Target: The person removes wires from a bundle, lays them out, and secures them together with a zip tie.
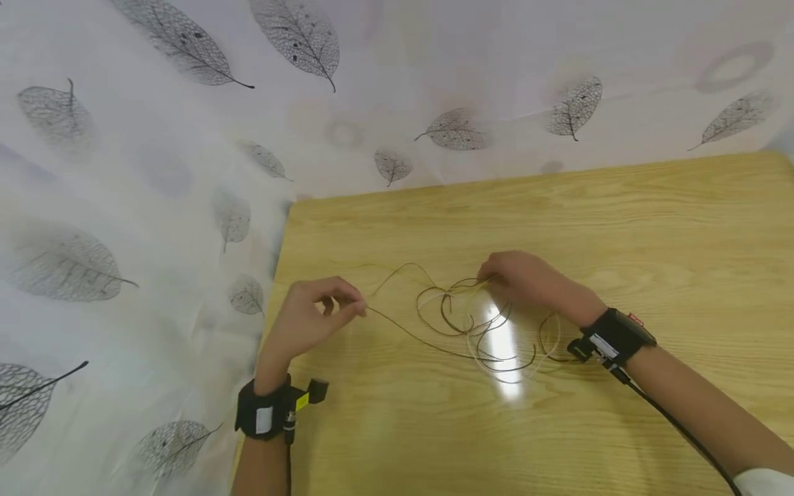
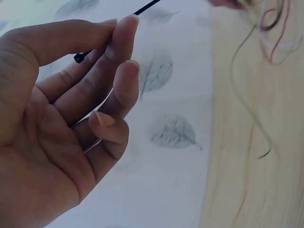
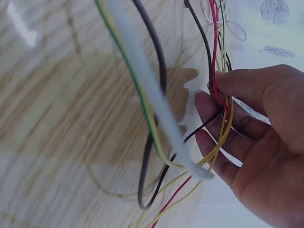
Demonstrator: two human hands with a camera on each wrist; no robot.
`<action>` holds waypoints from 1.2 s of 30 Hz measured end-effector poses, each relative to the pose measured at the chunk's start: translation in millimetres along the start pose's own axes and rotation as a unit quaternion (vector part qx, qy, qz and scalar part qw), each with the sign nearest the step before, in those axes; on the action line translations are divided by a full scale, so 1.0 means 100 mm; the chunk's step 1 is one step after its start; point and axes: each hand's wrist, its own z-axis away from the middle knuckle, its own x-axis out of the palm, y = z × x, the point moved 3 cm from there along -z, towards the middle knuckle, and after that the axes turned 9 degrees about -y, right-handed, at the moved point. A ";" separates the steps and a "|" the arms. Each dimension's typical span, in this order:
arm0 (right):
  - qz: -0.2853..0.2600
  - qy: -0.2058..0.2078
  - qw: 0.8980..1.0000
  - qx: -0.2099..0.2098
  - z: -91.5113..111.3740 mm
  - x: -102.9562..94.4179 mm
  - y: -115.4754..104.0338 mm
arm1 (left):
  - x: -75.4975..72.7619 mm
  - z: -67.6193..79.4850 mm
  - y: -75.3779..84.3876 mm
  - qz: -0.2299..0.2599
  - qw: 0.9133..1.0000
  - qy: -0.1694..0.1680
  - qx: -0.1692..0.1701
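Thumb and index finger of my left hand (image 1: pixel 304 320) pinch a thin black wire (image 2: pixel 148 6) close to its end. In the head view that wire runs right, toward a loose tangle of wires on the table. At the far side of the tangle, my right hand (image 1: pixel 527 279) holds several wires between thumb and fingers. The right wrist view shows a red wire (image 3: pixel 215 52) and yellow wires (image 3: pixel 226 135) passing through that grip. A thick white wire (image 3: pixel 152 90), a green-yellow wire (image 3: pixel 135 85) and a dark wire (image 3: pixel 159 52) loop close to the camera.
The wood-grain table (image 1: pixel 620 227) has a bright light reflection near the tangle. A white leaf-print sheet (image 1: pixel 372 124) borders its back and left edges. Each wrist wears a black band (image 1: pixel 623 334) with a small camera and a trailing cable.
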 end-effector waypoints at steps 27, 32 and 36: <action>0.000 0.020 1.000 0.015 -0.06 -0.01 -0.07 | -0.24 0.09 0.69 0.078 0.985 0.077 0.133; 0.044 0.044 0.998 -0.012 -0.03 -0.02 -0.13 | -0.32 0.15 0.76 0.105 0.973 0.073 0.192; 0.058 0.029 0.998 -0.002 0.07 0.04 -0.32 | -0.30 0.18 0.80 0.103 0.970 0.063 0.209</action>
